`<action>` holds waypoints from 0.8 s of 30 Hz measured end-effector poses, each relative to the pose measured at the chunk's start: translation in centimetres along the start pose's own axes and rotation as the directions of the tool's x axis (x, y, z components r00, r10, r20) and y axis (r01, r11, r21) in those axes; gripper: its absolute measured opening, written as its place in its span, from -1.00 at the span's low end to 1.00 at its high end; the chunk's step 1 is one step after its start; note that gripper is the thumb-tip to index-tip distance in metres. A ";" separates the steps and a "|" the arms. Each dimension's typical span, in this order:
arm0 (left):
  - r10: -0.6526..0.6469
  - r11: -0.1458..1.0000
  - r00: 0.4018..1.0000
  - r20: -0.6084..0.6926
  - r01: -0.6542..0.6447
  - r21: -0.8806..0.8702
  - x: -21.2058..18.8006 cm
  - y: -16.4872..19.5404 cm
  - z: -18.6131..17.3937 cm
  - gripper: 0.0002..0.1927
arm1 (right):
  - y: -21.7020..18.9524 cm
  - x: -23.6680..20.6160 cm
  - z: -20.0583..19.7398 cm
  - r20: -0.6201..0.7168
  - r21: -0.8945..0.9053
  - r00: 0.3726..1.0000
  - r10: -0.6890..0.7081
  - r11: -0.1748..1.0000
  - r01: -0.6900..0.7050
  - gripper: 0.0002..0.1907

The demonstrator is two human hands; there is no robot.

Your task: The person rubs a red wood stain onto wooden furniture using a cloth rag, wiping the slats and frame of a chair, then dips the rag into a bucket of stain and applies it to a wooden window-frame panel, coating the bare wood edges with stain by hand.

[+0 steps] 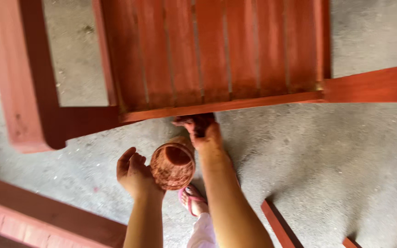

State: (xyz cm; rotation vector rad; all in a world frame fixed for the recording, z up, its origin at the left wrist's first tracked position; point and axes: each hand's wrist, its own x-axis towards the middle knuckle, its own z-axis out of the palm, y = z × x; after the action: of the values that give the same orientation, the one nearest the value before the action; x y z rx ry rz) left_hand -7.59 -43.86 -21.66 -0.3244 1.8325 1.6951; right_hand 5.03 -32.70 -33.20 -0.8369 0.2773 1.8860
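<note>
- My left hand (133, 172) curls around the side of a small round container (172, 165) stained red-brown, keeping it close below the work.
- My right hand (203, 131) is closed on a dark stained cloth (198, 121), pressed to the near edge of the red slatted wooden frame (217, 55).
- A pink sandal (187, 197) stands on the concrete floor (336, 160); loose red boards (279, 225) lie near right and near left.
</note>
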 end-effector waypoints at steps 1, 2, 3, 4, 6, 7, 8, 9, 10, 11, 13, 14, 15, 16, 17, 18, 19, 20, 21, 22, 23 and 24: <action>0.029 1.000 0.999 0.030 -0.029 0.009 -0.4 -0.2 0.2 -0.78 | -2.4 -0.3 -0.7 0.016 -0.032 1.000 -0.021 0.999 0.021 -0.60; 0.057 0.998 0.996 0.062 -0.059 0.021 -0.9 -0.6 0.4 -0.79 | -4.8 -0.6 -1.6 0.009 -0.038 0.999 -0.035 0.999 0.035 -0.59; 0.037 0.998 0.997 0.061 -0.040 0.052 -1.4 -0.9 0.8 -0.76 | -7.2 -0.7 -2.5 0.003 -0.041 0.999 -0.050 0.998 0.050 -0.58; 0.020 0.996 0.998 0.059 -0.025 0.083 -1.9 -1.3 1.1 -0.74 | -9.3 -0.7 -3.4 -0.001 -0.041 0.998 -0.064 0.997 0.064 -0.57; -0.007 0.989 0.999 0.051 0.000 0.145 -2.9 -1.9 1.6 -0.72 | -13.5 -0.9 -5.6 -0.125 -0.179 0.973 -0.192 0.969 0.168 -0.53; -0.019 0.985 0.999 0.046 0.011 0.175 -3.4 -2.3 1.9 -0.74 | -16.3 -1.1 -6.7 -0.118 -0.128 0.985 -0.126 0.986 0.111 -0.58; -0.029 0.979 0.999 0.043 0.020 0.202 -3.7 -2.5 2.1 -0.75 | -18.8 -1.4 -7.6 -0.102 -0.076 0.993 -0.062 0.996 0.054 -0.62; -0.001 0.980 0.996 0.086 -0.016 0.197 -4.0 -2.6 2.3 -0.75 | -20.6 -1.7 -8.4 -0.221 -0.010 0.961 -0.167 0.986 0.169 -0.60; 0.024 0.981 0.991 0.132 -0.049 0.190 -4.2 -2.7 2.4 -0.75 | -22.5 -2.4 -9.1 -0.344 0.043 0.902 -0.260 0.955 0.292 -0.57; 0.048 0.980 0.982 0.181 -0.081 0.181 -4.4 -2.8 2.7 -0.76 | -24.3 -3.2 -9.5 -0.334 0.069 0.882 -0.332 0.925 0.374 -0.62; 0.012 0.974 0.986 0.169 -0.050 0.219 -4.6 -2.5 3.1 -0.72 | -26.0 -4.5 -9.4 -0.385 0.054 0.803 -0.455 0.857 0.512 -0.64; -0.006 0.971 0.987 0.162 -0.033 0.237 -4.7 -2.4 3.4 -0.70 | -26.1 -5.0 -9.1 -0.392 0.023 0.773 -0.499 0.835 0.550 -0.65; -0.007 0.970 0.986 0.169 -0.034 0.241 -4.8 -2.3 3.7 -0.70 | -25.7 -5.4 -8.6 -0.387 -0.006 0.749 -0.538 0.813 0.582 -0.66; -0.011 0.969 0.985 0.174 -0.032 0.245 -4.9 -2.0 3.9 -0.70 | -24.7 -5.7 -7.9 -0.375 -0.043 0.731 -0.571 0.798 0.601 -0.67; -0.017 0.968 0.984 0.178 -0.028 0.250 -5.1 -1.8 4.1 -0.70 | -23.2 -5.9 -7.1 -0.365 -0.082 0.711 -0.601 0.781 0.619 -0.67; -0.019 0.974 0.980 0.199 -0.027 0.225 -5.4 -1.7 4.4 -0.70 | -21.5 -6.2 -6.3 -0.358 -0.115 0.694 -0.625 0.767 0.631 -0.68; -0.021 0.979 0.975 0.220 -0.024 0.201 -5.7 -1.5 4.5 -0.71 | -19.5 -6.3 -5.4 -0.367 -0.138 0.694 -0.620 0.774 0.618 -0.69; -0.023 0.984 0.971 0.239 -0.021 0.177 -6.0 -1.4 4.7 -0.72 | -17.3 -6.5 -4.5 -0.377 -0.158 0.698 -0.609 0.784 0.600 -0.69; -0.023 0.977 0.974 0.226 -0.026 0.214 -6.4 -1.4 5.0 -0.72 | -14.7 -6.8 -3.4 -0.386 -0.169 0.709 -0.591 0.801 0.575 -0.69; -0.023 0.968 0.977 0.211 -0.031 0.251 -6.7 -1.5 5.3 -0.72 | -12.2 -7.0 -2.2 -0.394 -0.163 0.732 -0.556 0.826 0.539 -0.70; -0.021 0.957 0.981 0.194 -0.036 0.288 -7.0 -1.6 5.6 -0.71 | -9.5 -7.3 -1.0 -0.396 -0.164 0.757 -0.520 0.851 0.499 -0.70; -0.018 0.955 0.981 0.193 -0.040 0.293 -7.3 -1.7 5.7 -0.71 | -7.0 -7.5 0.1 -0.405 -0.155 0.780 -0.478 0.876 0.456 -0.70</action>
State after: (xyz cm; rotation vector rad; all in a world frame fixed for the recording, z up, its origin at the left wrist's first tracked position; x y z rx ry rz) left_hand 0.59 -40.23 -18.71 -0.0216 1.9067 1.3781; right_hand 12.92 -34.75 -26.97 -1.2345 0.2633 1.2294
